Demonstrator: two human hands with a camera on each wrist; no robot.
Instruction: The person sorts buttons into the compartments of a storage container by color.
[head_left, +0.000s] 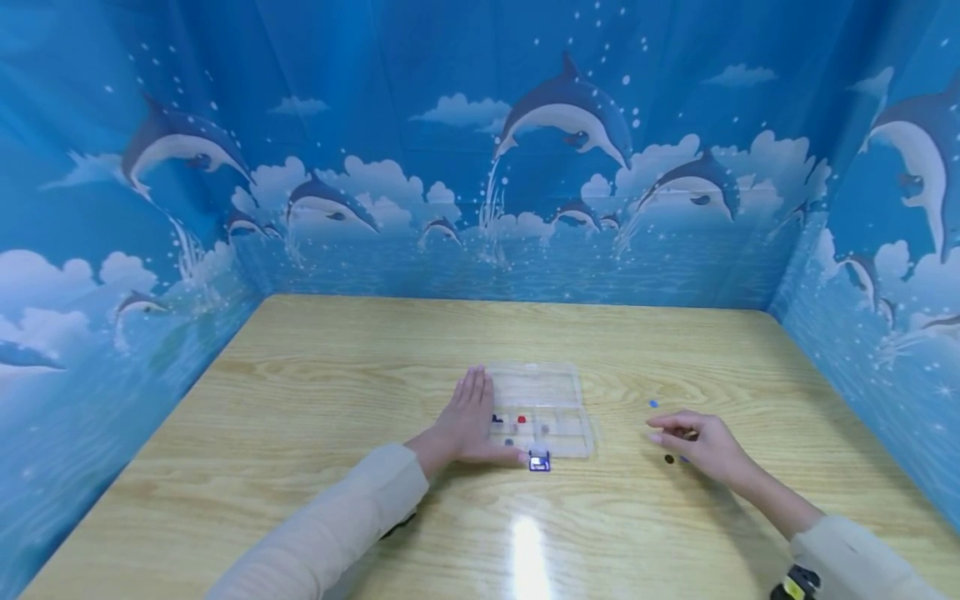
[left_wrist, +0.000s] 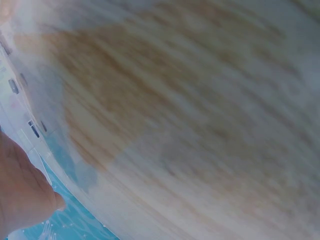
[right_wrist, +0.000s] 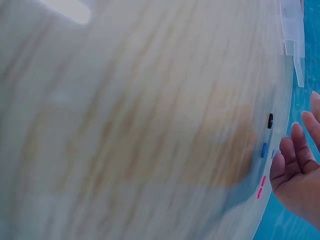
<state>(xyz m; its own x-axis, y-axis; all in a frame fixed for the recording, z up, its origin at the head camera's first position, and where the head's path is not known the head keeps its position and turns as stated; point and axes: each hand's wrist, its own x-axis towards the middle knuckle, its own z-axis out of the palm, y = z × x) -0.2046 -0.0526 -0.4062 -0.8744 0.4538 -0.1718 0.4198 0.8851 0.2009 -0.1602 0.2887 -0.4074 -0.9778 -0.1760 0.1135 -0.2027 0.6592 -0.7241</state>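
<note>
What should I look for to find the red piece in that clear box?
On the wooden table, find the clear, open box partly hidden by the left hand. In its divided half, look near the lid for one small red piece. Its bright red stands out from the dark blue bits and greyish bits nearby.

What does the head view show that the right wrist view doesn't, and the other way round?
Only the head view: the left sleeve, the small dark-blue item at the clear box's near edge, and the dolphins on the backdrop.

Only the right wrist view: two small pink pieces on the table near the right hand.

Both: the right hand, part or all of the clear box, a black disc, blue pieces, the wood-grain tabletop and the blue backdrop.
</note>
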